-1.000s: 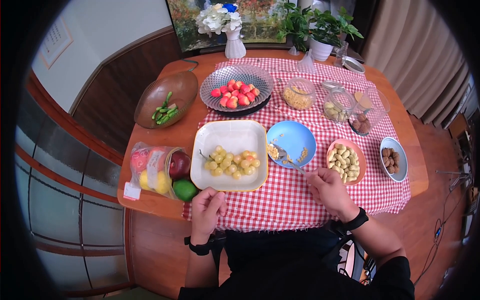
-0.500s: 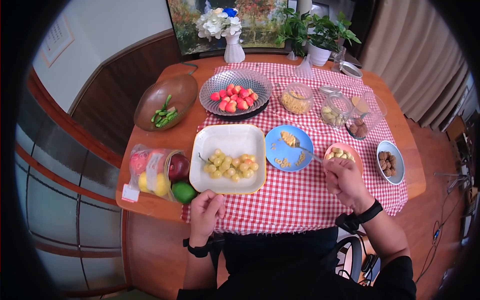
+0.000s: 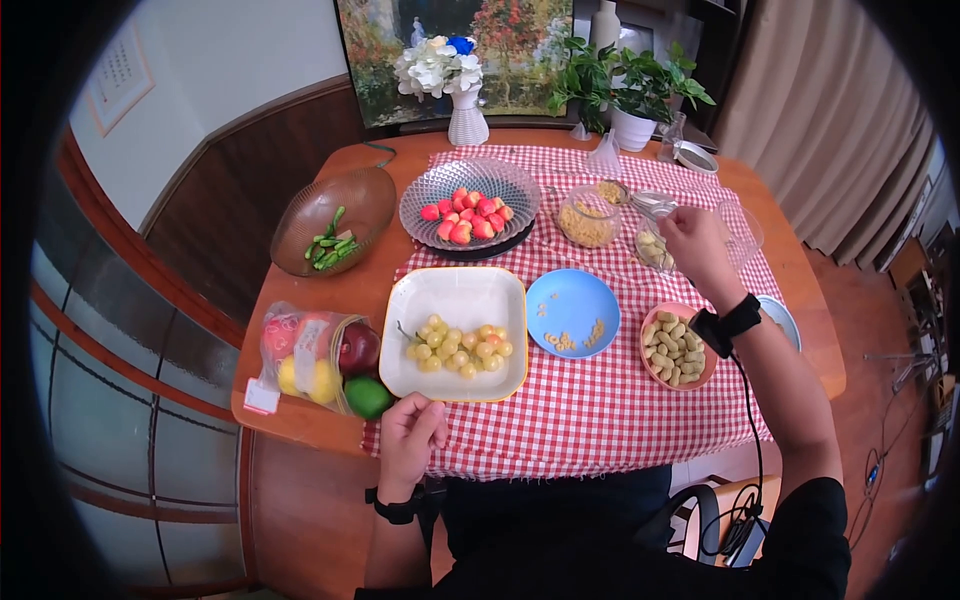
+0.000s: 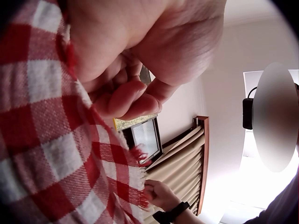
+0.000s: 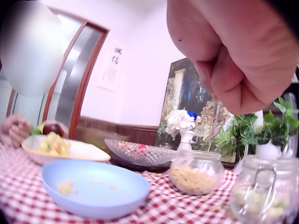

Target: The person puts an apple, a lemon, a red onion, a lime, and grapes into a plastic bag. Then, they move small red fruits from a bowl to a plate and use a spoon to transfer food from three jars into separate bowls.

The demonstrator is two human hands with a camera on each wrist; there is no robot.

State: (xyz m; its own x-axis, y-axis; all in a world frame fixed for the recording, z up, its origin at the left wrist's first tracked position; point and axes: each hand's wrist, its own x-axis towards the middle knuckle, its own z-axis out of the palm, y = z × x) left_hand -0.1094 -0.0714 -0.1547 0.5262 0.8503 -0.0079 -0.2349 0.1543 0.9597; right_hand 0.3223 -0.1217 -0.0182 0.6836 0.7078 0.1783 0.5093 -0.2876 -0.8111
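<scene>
My right hand (image 3: 699, 252) grips a metal spoon (image 5: 214, 126) by its handle, raised over the far right part of the table. The spoon's bowl carries small yellow pieces (image 3: 610, 190) and overlaps the rim of a round glass jar (image 3: 588, 228) holding more of them. Nearer to me, a blue plate (image 3: 572, 285) bears a few scattered pieces. Beneath the right hand stands a clip-top glass jar (image 5: 264, 191), partly covered in the head view. My left hand (image 3: 408, 440) rests at the table's front edge beside the checked cloth (image 4: 51, 126), fingers loosely curled, holding nothing.
A white tray (image 3: 450, 290) of grapes lies left of the plate, a pink bowl (image 3: 650, 372) of peanuts to its right. Bagged fruit (image 3: 315, 360) sits at the left edge. Farther back are a glass bowl (image 3: 415, 190) of red fruit and a brown bowl (image 3: 370, 205).
My right hand has lifted the loaded spoon off the blue plate and carried it away from me to the round jar. The left hand stays at the table edge.
</scene>
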